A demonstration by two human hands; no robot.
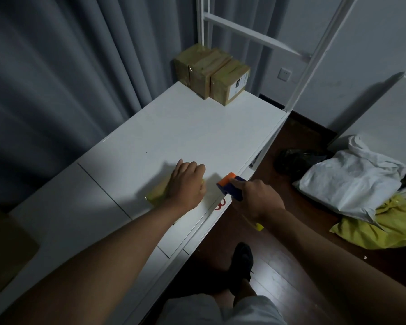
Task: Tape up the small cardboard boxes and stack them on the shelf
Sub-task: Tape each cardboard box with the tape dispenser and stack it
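Near the front edge of the white shelf top [174, 127]: left hand [188, 184] curling over the small box [156, 195], pinning it flat. Right hand [256, 200] gripping the tape dispenser [230, 186] just beside it. Probably worth keeping pressure on while pulling tape. 3 taped boxes [211, 73] sitting at the far corner.

Bare forearms, pale shorts [220, 310], seemingly black shoe [242, 261].

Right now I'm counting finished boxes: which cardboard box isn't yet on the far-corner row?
The box under the left hand, near the table's front edge; the three taped boxes sit together at the far corner.
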